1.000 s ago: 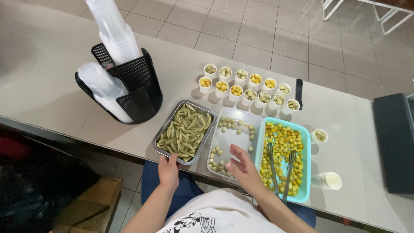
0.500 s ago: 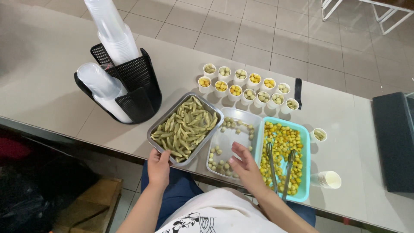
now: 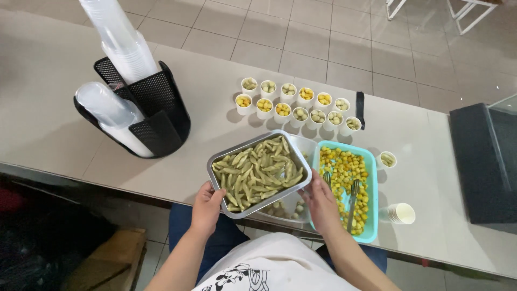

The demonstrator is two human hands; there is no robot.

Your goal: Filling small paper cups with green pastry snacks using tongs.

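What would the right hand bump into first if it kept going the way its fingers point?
Probably the bean tray. The right hand points up-left at its near corner, already touching or almost; depth is unclear.

1. Grey counter (image 3: 64, 118), tiled floor beyond it.
2. Sitting right on it: black mesh holder (image 3: 153, 110) of plastic cups, rows of small filled paper cups (image 3: 296, 105), turquoise tray (image 3: 370, 194), paper cup stack (image 3: 401, 213).

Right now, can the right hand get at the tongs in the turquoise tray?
Probably yes. The right hand rests at the corner of the lifted metal tray of green pods, right beside the tongs, which lie uncovered on the yellow pieces in the turquoise tray. It would first need to let go of the metal tray.
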